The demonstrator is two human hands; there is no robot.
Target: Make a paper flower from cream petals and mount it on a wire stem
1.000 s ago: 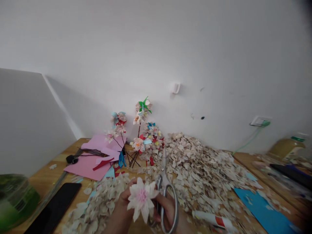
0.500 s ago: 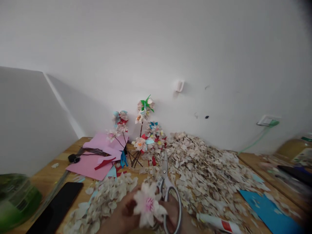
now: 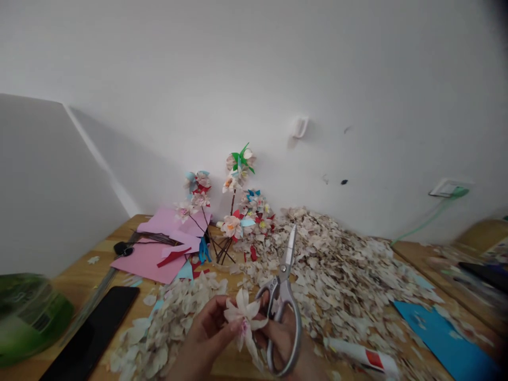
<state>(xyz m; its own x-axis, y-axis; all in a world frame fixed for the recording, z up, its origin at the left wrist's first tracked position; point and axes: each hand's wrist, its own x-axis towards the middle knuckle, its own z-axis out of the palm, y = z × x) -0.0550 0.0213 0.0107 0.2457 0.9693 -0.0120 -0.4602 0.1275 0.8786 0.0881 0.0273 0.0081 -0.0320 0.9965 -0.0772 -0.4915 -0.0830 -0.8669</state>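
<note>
Low in the middle of the head view, a white handmade flower point(image 3: 245, 308) with a pink centre is pinched between the thumb and fingers of my left hand point(image 3: 207, 330). My right hand point(image 3: 283, 334) is closed through the grey handles of a pair of scissors point(image 3: 284, 269), whose blades point up and away from me. The right fingertips are close against the flower's right petals; whether they grip it too is hidden. A heap of pale dried petals point(image 3: 174, 312) lies just left of my hands.
A larger petal heap point(image 3: 337, 264) covers the right side. Finished flowers on stems point(image 3: 232, 227) stand by the wall. Pink paper point(image 3: 153, 264), a black phone point(image 3: 95, 330), a green-labelled jar point(image 3: 34, 317), a white tube point(image 3: 361, 355) and blue paper point(image 3: 440, 336) lie around.
The flower has turned, and my left thumb now presses over its centre. The scissors have swung so their tip leans further right. The whole view has shifted slightly.
</note>
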